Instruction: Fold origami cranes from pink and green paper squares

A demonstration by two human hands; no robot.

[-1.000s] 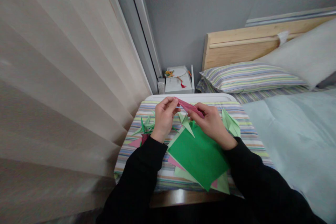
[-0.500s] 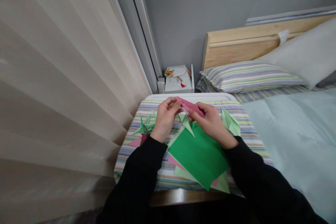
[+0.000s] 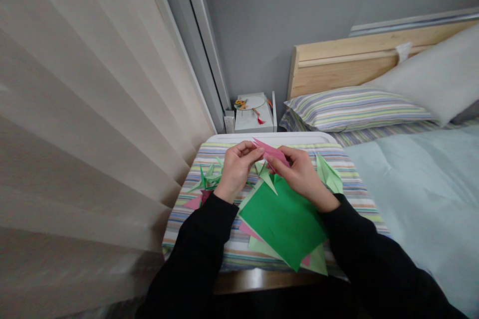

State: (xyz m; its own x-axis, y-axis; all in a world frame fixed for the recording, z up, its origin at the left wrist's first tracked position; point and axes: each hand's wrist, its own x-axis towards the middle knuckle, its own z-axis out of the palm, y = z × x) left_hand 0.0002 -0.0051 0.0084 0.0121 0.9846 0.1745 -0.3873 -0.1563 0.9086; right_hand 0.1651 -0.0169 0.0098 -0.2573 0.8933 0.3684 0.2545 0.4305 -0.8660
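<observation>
A folded piece of pink paper [image 3: 275, 153] is held up above the far part of the small table. My left hand [image 3: 239, 165] pinches its left edge between thumb and fingers. My right hand [image 3: 299, 169] grips its right side, thumb on the near face. Just below the hands lies a light green folded paper shape [image 3: 266, 175], partly over a dark green square sheet [image 3: 286, 222]. More pink and pale green sheets [image 3: 316, 259] stick out from under that sheet. Right of my right hand stands a pale green folded paper [image 3: 329, 174].
Several green folded paper pieces [image 3: 209, 178] and a pink one [image 3: 193, 203] lie on the striped cloth [image 3: 366, 199] at left. A pleated curtain [image 3: 93, 134] borders the left. The bed [image 3: 407, 169] is at right; a white bedside stand [image 3: 249, 119] stands beyond.
My left thumb and fingers have shifted slightly right and down along the pink paper's edge. The paper has tilted a little. My right hand and the things on the table have stayed put.
</observation>
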